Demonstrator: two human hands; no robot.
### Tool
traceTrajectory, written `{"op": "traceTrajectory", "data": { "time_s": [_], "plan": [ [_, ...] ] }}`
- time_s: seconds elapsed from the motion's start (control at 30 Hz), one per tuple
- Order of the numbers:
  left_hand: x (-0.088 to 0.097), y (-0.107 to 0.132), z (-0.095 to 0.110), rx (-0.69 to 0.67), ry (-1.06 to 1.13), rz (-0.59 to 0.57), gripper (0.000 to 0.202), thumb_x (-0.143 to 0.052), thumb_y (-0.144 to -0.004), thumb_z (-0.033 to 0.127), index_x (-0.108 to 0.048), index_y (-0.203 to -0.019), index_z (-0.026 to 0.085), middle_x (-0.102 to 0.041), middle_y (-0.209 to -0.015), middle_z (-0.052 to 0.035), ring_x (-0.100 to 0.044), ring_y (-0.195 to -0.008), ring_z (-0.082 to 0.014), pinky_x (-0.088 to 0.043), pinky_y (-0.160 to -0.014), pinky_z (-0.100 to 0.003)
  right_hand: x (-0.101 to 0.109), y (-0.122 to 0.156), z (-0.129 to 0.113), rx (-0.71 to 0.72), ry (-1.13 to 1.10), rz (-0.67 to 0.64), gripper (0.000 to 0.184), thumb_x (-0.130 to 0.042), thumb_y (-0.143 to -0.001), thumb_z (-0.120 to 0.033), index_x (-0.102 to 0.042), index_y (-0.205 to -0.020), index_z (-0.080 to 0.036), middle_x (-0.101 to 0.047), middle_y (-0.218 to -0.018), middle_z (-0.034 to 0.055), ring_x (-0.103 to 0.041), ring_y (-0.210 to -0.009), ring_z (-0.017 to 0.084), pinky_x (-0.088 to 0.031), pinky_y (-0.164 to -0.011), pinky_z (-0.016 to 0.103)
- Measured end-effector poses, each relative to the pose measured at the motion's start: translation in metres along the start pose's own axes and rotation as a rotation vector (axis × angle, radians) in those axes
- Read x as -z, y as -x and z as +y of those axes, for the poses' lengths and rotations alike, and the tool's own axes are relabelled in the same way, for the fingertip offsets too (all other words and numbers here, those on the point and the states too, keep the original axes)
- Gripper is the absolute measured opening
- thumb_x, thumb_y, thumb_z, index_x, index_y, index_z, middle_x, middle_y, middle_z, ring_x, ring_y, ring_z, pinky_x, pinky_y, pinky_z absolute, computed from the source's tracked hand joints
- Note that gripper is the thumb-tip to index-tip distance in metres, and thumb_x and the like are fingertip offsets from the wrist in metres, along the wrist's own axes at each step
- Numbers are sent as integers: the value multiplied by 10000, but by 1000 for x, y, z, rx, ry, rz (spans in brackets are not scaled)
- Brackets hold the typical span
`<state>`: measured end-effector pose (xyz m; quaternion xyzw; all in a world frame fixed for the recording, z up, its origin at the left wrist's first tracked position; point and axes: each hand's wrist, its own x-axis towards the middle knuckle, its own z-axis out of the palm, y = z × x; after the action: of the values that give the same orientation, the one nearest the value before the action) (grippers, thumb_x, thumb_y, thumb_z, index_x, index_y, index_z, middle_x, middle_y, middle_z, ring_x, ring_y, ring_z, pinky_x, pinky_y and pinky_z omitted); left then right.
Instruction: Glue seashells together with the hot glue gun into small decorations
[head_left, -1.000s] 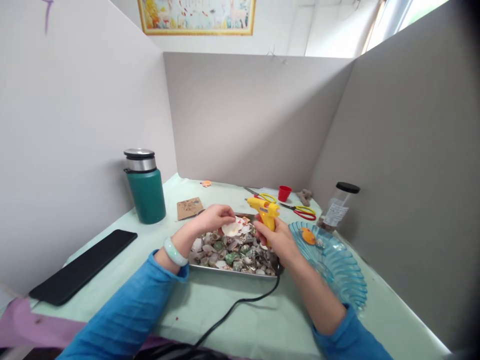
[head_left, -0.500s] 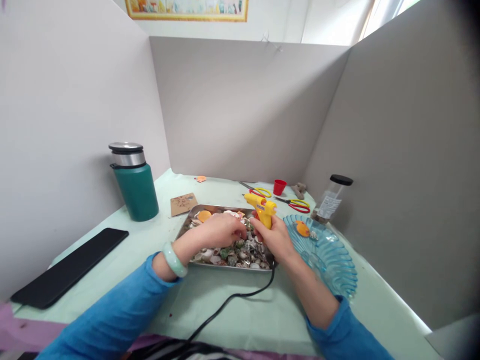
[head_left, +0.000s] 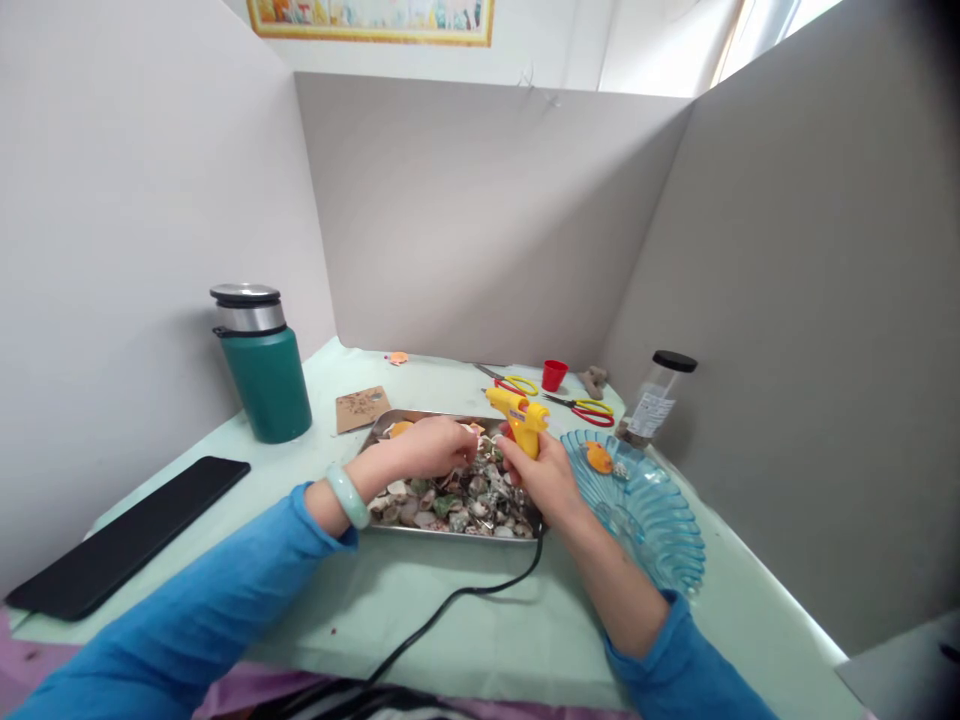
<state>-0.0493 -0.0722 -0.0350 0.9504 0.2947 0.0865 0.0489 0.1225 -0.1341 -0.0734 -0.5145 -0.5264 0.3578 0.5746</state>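
My right hand (head_left: 546, 478) is wrapped round the grip of a yellow glue gun (head_left: 517, 408), whose nozzle points to the left. A black cord (head_left: 465, 590) runs from it to the table's front edge. Above a metal tray (head_left: 465, 536) full of seashells (head_left: 450, 505), my left hand (head_left: 431, 447) is closed, its fingers curled downward. Whatever those fingertips may hold is too small to make out. In the tray's back left, an orange shell (head_left: 401, 429) is partly covered by this hand.
On the right, a blue glass plate (head_left: 675, 530) bears an orange shell piece (head_left: 599, 457). Behind are two pairs of scissors (head_left: 592, 408), a red cup (head_left: 554, 375) and a black-lidded jar (head_left: 656, 398). Leftward stand a green bottle (head_left: 266, 385), a brown card (head_left: 361, 408) and a black flat case (head_left: 127, 535).
My left hand has moved a little left and up, away from the glue gun, uncovering more shells. The right hand still grips the gun; the view has shifted slightly.
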Motion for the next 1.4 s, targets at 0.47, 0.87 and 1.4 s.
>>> {"op": "traceTrajectory", "data": {
  "time_s": [0.47, 0.87, 1.4],
  "plan": [
    [10, 23, -39, 495, 1002, 465, 193, -645, -701, 243, -581, -843, 128, -653, -633, -18, -625, -567, -118, -512, -622, -263, -2, 4, -9, 295, 788, -223, 329, -593, -751, -456, -631, -979, -222, -659, -773, 44, -577, -698, 205, -350, -593, 268],
    [10, 23, -23, 467, 1075, 459, 282, -669, -688, 275, -621, -915, 116, -685, -718, -58, -639, -593, -134, -511, -609, -265, 16, -24, -26, 322, 1114, -497, 207, -540, -793, -295, -689, -937, -290, -679, -869, 3, -586, -772, 159, -344, -608, 232],
    [13, 20, -1, 594, 1163, 550, 128, -631, -705, 158, -596, -814, 101, -654, -638, -34, -626, -542, -115, -502, -568, -230, 15, -36, -13, 304, 1144, -488, 178, -542, -783, -311, -707, -821, -257, -688, -778, 1, -579, -681, 143, -328, -560, 229]
  ]
}}
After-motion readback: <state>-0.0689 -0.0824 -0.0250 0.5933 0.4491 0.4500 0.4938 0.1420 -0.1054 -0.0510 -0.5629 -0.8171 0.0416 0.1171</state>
